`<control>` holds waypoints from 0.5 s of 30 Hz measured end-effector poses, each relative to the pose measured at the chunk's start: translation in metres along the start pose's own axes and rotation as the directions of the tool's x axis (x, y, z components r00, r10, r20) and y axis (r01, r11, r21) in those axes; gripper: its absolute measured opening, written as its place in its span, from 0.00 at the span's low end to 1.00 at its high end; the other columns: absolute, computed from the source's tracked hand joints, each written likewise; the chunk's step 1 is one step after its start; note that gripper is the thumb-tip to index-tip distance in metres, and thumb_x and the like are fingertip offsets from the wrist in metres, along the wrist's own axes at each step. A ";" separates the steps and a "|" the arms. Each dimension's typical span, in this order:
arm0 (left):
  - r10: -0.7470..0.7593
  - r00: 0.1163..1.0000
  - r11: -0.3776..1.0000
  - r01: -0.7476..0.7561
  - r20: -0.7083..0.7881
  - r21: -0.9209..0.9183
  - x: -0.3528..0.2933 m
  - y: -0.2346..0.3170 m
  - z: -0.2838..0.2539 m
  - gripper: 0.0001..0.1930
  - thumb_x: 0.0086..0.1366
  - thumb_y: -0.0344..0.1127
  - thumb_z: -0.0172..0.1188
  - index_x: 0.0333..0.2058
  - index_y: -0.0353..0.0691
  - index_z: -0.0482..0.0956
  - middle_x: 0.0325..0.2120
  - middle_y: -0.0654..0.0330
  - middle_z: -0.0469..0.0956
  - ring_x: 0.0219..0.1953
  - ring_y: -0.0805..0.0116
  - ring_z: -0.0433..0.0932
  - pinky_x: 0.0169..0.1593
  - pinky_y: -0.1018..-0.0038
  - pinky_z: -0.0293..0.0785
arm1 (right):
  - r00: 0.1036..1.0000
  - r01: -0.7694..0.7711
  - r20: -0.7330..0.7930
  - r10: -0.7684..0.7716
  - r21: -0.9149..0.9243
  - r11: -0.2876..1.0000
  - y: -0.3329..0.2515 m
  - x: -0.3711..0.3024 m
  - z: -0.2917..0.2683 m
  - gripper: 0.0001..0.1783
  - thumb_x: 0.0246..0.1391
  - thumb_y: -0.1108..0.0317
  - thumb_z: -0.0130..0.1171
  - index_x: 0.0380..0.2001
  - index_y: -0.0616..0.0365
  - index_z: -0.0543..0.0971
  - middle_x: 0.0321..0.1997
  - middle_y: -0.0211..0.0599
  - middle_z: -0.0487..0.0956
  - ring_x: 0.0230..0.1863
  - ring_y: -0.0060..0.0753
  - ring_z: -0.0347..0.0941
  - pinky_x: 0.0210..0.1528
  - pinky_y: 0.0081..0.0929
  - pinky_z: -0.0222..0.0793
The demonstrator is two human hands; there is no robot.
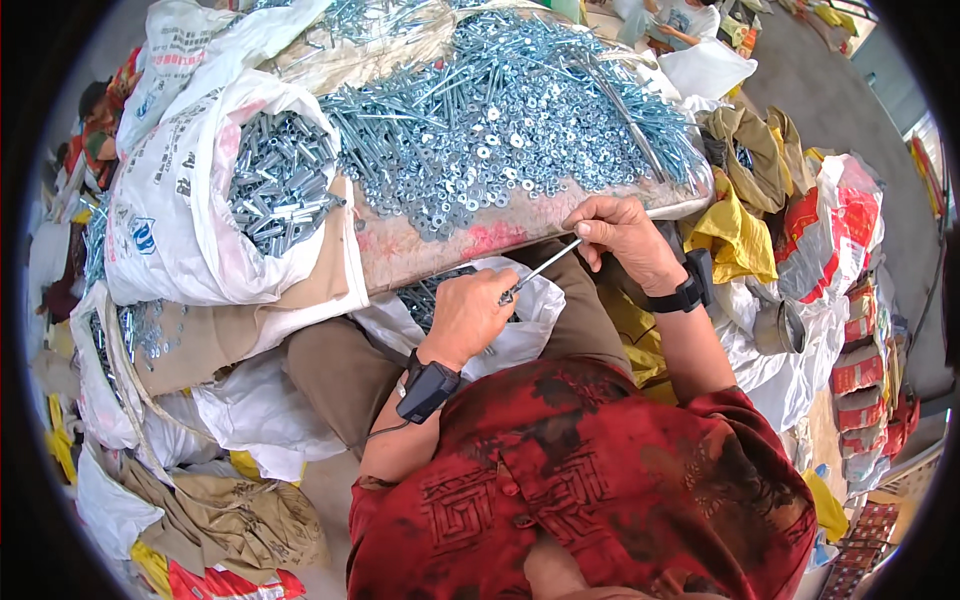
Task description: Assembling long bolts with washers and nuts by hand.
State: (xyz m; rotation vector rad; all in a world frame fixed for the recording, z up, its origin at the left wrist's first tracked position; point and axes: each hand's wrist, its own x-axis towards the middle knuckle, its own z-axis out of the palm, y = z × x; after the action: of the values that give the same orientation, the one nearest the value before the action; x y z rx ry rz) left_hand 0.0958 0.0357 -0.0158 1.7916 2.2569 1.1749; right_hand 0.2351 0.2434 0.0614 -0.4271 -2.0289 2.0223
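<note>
A slim metal bolt (pixel 548 264) slants between my hands, over my lap near the table's front edge. My left hand (pixel 468 312) is closed round its lower end, where a small dark piece shows at the fingertips, too small to name. At the upper end, the thumb and fingers of my right hand (pixel 625 240) pinch the bolt. Beyond the hands, a heap of washers and nuts (pixel 470 150) covers the table, with many long bolts (pixel 385 120) lying among them. Below my left hand, an open white bag (pixel 540 300) between my knees holds more metal pieces, partly hidden.
A white woven sack (pixel 165 235) full of metal sleeves (pixel 280 175) lies open at the left on the stained table (pixel 400 255). Two long rods (pixel 635 125) rest on the heap. Yellow cloth (pixel 738 235), a metal cup (pixel 778 328) and stacked red packages (pixel 860 370) are at the right.
</note>
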 end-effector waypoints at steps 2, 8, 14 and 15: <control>-0.006 1.000 1.000 0.006 -0.030 -0.002 0.002 -0.001 0.000 0.08 0.57 0.38 0.62 0.30 0.42 0.75 0.23 0.54 0.76 0.28 0.49 0.77 0.31 0.58 0.70 | 0.997 -0.008 0.079 0.003 0.060 0.998 0.000 0.002 -0.005 0.08 0.60 0.68 0.61 0.37 0.63 0.81 0.22 0.28 0.76 0.22 0.18 0.74 0.23 0.17 0.71; -0.018 0.998 1.000 0.017 -0.056 -0.010 0.007 -0.011 0.002 0.07 0.55 0.36 0.64 0.30 0.41 0.77 0.23 0.55 0.77 0.29 0.50 0.78 0.31 0.59 0.72 | 0.994 -0.040 0.109 0.022 0.167 0.985 0.015 0.024 -0.007 0.10 0.59 0.66 0.62 0.37 0.63 0.81 0.21 0.30 0.77 0.21 0.20 0.74 0.23 0.17 0.70; -0.036 0.989 0.986 0.012 -0.146 -0.167 0.007 -0.021 0.004 0.11 0.56 0.34 0.66 0.38 0.41 0.81 0.32 0.54 0.81 0.33 0.52 0.81 0.35 0.62 0.76 | 0.990 -0.045 0.141 0.012 0.236 0.971 0.024 0.045 -0.001 0.22 0.56 0.57 0.65 0.44 0.66 0.78 0.27 0.38 0.78 0.20 0.27 0.73 0.21 0.21 0.68; -0.073 0.992 0.970 0.048 -0.101 -0.236 0.010 -0.018 0.002 0.11 0.56 0.34 0.66 0.38 0.40 0.81 0.32 0.52 0.81 0.34 0.51 0.80 0.35 0.63 0.76 | 0.993 0.029 0.104 -0.056 0.245 0.969 0.028 0.050 -0.006 0.23 0.56 0.57 0.65 0.45 0.67 0.78 0.30 0.37 0.78 0.20 0.27 0.73 0.21 0.21 0.67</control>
State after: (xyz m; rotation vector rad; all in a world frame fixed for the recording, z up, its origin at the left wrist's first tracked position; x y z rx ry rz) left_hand 0.0782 0.0444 -0.0231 1.5978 2.1038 1.4889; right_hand 0.1917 0.2681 0.0314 -0.2261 -1.7982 2.2763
